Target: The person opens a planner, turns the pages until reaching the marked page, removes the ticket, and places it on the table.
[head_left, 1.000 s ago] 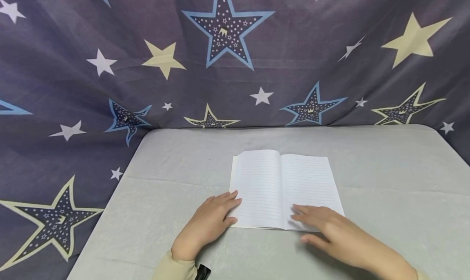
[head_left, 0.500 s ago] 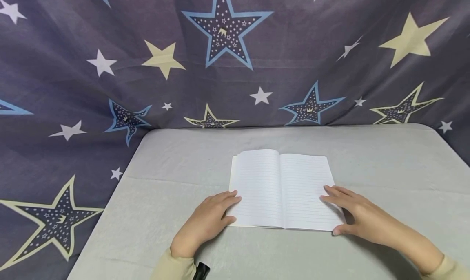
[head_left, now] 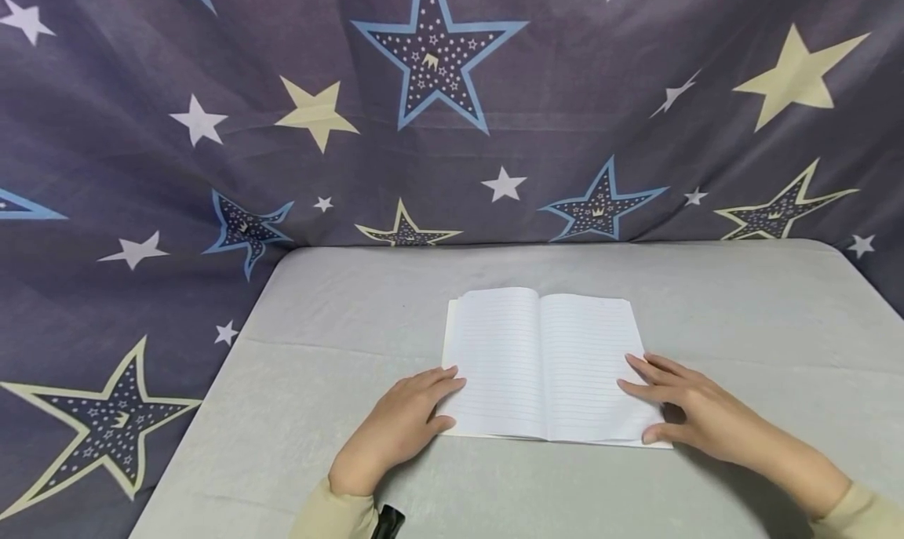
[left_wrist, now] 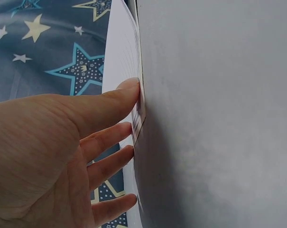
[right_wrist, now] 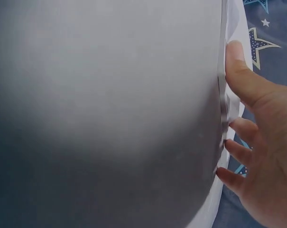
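An open lined notebook [head_left: 497, 358] lies on the grey-covered table. On its left page edge my left hand [head_left: 395, 425] rests, fingertips on the paper and thumb near the lower corner. My right hand [head_left: 706, 413] touches the right page with its fingertips, the thumb at the lower right corner. There the top sheet is slightly raised, and a lower sheet or cover shows beneath it. The left wrist view shows the left thumb [left_wrist: 126, 92] against the notebook's edge. In the right wrist view, the right thumb [right_wrist: 236, 57] lies along the pages' edge, fingers spread.
The grey table cover [head_left: 339, 304] extends around the notebook. A dark curtain [head_left: 551, 76] printed with stars hangs behind and to the left. A black strap end [head_left: 388, 521] shows by the left sleeve [head_left: 335, 515].
My right hand has moved from over the right page to its outer edge, and the top sheet's corner has risen slightly. The left hand has stayed in place.
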### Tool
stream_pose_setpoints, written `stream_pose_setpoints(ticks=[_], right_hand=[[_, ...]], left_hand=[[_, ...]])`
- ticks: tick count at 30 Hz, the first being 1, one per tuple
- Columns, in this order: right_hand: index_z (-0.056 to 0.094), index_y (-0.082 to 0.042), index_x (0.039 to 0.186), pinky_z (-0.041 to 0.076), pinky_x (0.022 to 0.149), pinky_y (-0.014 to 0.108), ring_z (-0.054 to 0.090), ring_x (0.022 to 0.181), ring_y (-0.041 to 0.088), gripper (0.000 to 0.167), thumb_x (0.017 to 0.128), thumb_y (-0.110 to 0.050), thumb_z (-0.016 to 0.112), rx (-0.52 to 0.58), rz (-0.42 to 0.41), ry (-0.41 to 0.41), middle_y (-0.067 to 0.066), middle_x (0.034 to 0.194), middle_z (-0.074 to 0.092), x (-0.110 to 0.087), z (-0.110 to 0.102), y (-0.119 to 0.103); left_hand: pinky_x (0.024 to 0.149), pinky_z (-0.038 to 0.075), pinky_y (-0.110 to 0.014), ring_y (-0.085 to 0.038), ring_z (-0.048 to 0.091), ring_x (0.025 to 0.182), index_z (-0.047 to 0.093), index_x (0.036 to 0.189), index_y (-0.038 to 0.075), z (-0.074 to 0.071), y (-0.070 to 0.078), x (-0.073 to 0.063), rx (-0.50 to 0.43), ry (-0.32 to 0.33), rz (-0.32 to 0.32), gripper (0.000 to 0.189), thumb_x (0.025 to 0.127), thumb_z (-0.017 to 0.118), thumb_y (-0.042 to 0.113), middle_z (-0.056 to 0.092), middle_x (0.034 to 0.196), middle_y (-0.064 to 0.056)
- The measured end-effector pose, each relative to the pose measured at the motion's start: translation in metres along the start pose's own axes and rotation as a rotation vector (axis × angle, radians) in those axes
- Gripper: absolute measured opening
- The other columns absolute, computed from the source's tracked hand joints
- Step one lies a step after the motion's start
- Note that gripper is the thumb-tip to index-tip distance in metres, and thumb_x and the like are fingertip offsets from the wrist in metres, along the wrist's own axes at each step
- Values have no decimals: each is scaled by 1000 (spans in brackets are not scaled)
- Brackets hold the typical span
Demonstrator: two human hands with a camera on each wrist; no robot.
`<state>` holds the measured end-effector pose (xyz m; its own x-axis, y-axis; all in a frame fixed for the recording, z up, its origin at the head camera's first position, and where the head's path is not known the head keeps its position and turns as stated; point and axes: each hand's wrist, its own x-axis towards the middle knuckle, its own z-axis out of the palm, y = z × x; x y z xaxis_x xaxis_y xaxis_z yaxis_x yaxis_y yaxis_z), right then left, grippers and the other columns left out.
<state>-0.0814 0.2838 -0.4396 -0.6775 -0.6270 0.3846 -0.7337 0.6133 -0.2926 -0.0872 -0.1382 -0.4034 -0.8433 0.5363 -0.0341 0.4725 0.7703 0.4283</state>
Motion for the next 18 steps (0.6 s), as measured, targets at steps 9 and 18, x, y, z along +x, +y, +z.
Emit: stream_pose_setpoints(ticks=[9,18], right_hand=[[70,-14,126,42,105,44,55,121,37,65,72,-47,82,-157,119,-17,12,135,61,8,-3,-18],[53,-2,141,38,104,54,45,132,40,86,72,-44,84,-199,222,62,22,146,48,16,-6,-31]], left_hand=[[109,37,-52,-31,45,136,57,139,6,0,0,-1,-3,1,-8,50,91,71,15,50,147,-9],[109,37,-52,-31,44,136,56,139,6,1,0,-1,1,1,-5,50,92,71,16,49,148,-9]])
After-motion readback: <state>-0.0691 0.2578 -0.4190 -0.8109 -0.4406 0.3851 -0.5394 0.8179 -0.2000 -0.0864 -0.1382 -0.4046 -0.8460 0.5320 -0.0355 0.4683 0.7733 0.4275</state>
